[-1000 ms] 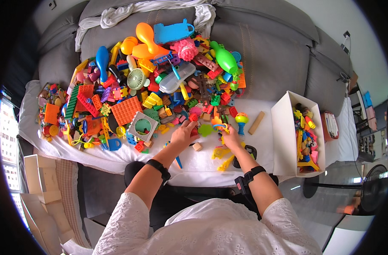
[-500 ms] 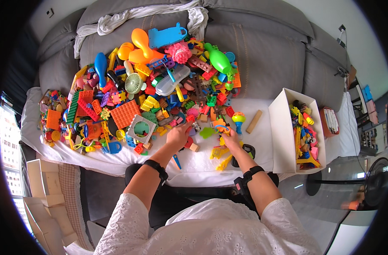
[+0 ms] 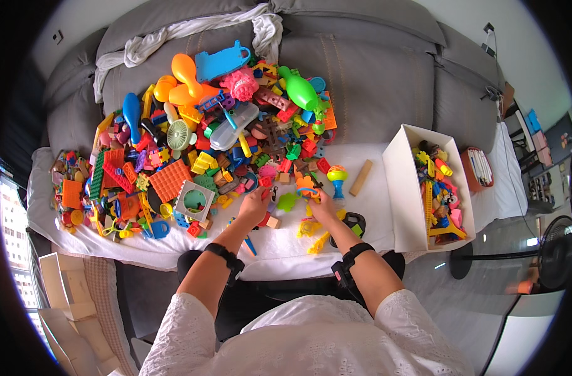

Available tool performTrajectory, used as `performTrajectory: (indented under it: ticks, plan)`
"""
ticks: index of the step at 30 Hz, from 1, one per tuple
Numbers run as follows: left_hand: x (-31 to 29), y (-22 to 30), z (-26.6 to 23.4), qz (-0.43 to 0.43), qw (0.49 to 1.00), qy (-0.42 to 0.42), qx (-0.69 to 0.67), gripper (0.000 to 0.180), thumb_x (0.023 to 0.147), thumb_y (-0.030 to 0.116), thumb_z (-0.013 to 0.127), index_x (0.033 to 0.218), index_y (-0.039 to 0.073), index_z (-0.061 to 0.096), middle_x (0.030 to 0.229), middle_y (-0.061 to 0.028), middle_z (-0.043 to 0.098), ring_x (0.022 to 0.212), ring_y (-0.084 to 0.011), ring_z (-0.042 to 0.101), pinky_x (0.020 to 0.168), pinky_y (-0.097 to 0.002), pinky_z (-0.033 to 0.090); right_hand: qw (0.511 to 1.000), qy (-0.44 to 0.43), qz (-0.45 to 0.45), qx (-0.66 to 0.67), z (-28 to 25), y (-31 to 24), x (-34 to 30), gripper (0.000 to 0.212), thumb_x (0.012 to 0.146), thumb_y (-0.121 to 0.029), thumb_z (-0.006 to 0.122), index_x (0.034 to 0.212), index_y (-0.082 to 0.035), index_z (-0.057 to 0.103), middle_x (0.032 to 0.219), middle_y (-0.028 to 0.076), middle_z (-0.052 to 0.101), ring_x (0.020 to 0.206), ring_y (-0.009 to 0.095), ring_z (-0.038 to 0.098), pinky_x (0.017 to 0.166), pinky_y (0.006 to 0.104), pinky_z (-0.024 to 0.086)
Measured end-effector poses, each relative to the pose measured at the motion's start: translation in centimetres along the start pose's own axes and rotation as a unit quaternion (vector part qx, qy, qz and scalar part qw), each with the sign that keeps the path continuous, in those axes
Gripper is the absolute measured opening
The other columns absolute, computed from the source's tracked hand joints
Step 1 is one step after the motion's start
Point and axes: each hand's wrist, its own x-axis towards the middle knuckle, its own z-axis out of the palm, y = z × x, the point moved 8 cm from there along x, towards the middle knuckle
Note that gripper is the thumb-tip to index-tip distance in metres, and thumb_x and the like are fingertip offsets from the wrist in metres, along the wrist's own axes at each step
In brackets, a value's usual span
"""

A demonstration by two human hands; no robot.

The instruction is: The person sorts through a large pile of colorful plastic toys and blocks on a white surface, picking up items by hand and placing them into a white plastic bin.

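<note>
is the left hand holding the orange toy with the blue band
No, the right hand holds the orange toy, while the left hand is apart from it.

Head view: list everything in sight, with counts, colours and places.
Toy pile: uncountable, mixed colours, left and centre
Sheet: one, white, under the toy pile
Sofa: one, grey, back
Draped cloth: one, white, on the sofa
Orange toy: one, orange and blue, pile's front
Rattle: one, yellow and blue, right of the orange toy
Wooden stick: one, tan, right of the rattle
Toy box: one, white, right; toys inside
Fan: one, black, far right
Boxes: count unclear, beige, lower left
Bands: two, black, forearms
Sleeves: two, white, lower edge
Left hand: one, bare, at the pile's front edge
Right hand: one, bare, fingers on the orange toy
</note>
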Motion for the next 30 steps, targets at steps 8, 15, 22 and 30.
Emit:
performTrajectory:
  ticks: [8, 15, 22, 30]
  plan:
    - [-0.7, 10.1, 2.6, -0.153, 0.897, -0.166, -0.379, 0.036, 0.096, 0.041, 0.052, 0.111, 0.009, 0.06, 0.098, -0.0003, 0.067, 0.077, -0.0097, 0.059, 0.06, -0.0303, 0.055, 0.934, -0.067, -0.041, 0.348, -9.1, -4.3, -4.1, 0.024, 0.093, -0.01, 0.059, 0.117, -0.008, 0.058, 0.09, 0.0, 0.063, 0.07, 0.007, 0.058, 0.057, 0.024, 0.049]
    - [1.6, 29.6, 8.6, -0.093, 0.876, -0.264, -0.392, 0.032, 0.097, 0.043, 0.051, 0.105, 0.013, 0.057, 0.09, 0.0007, 0.064, 0.074, -0.0083, 0.056, 0.062, -0.0284, 0.053, 0.931, 0.089, -0.133, 0.329, -26.4, -5.3, -7.0, 0.027, 0.093, -0.01, 0.06, 0.119, -0.003, 0.057, 0.102, 0.002, 0.064, 0.089, 0.008, 0.06, 0.078, 0.024, 0.05]
    - [6.6, 46.9, 17.3, -0.058, 0.754, -0.309, -0.576, 0.046, 0.095, 0.036, 0.058, 0.13, 0.009, 0.045, 0.125, -0.0067, 0.052, 0.106, -0.0167, 0.056, 0.085, -0.0375, 0.054, 0.828, 0.208, -0.135, 0.503, -41.6, -0.1, -6.1, 0.064, 0.094, -0.004, 0.054, 0.148, -0.002, 0.02, 0.143, 0.014, 0.036, 0.109, 0.02, 0.057, 0.089, 0.0333, 0.054]
    - [4.5, 44.5, 16.3, 0.215, 0.906, -0.114, -0.345, 0.063, 0.089, 0.016, 0.063, 0.144, 0.006, 0.036, 0.139, -0.0182, 0.046, 0.124, -0.027, 0.052, 0.095, -0.0391, 0.049, 0.901, 0.272, -0.123, 0.316, -40.2, 2.6, -9.1, 0.039, 0.095, -0.005, 0.053, 0.133, -0.002, 0.046, 0.128, 0.01, 0.051, 0.107, 0.017, 0.059, 0.082, 0.0261, 0.053]
